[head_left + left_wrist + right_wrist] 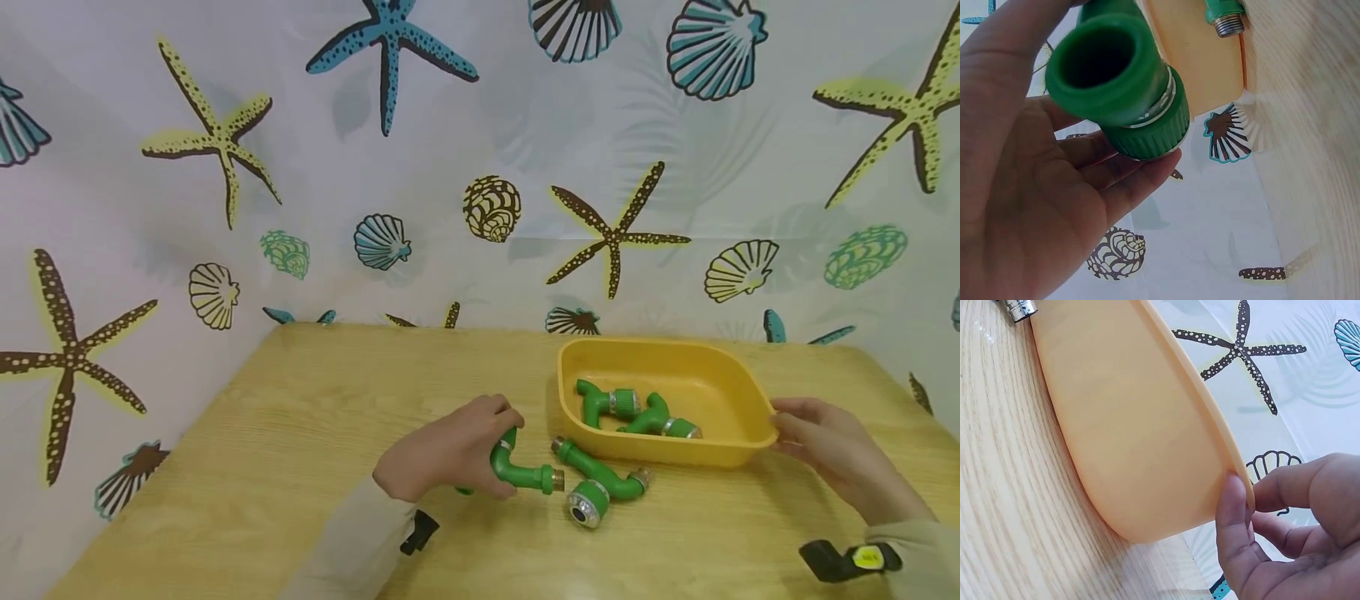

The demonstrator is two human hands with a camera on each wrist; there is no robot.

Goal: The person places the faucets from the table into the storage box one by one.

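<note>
My left hand [450,450] grips a green elbow pipe fitting [521,471] with a brass threaded end, low over the wooden table [262,467]. In the left wrist view the fitting's open green socket [1100,65] lies against my curled fingers [1129,181]. Another green fitting [600,487] with a metal-ringed end lies on the table just right of it, beside the yellow tray [750,400]. Two more green fittings [633,408] lie inside the tray. My right hand [821,446] pinches the tray's right rim; in the right wrist view its thumb [1232,531] presses the tray wall [1129,437].
A curtain printed with starfish and shells [480,167] closes in the back and the left side. The table's left edge [150,492] runs diagonally toward me. Black wrist straps [843,560] show at my sleeves.
</note>
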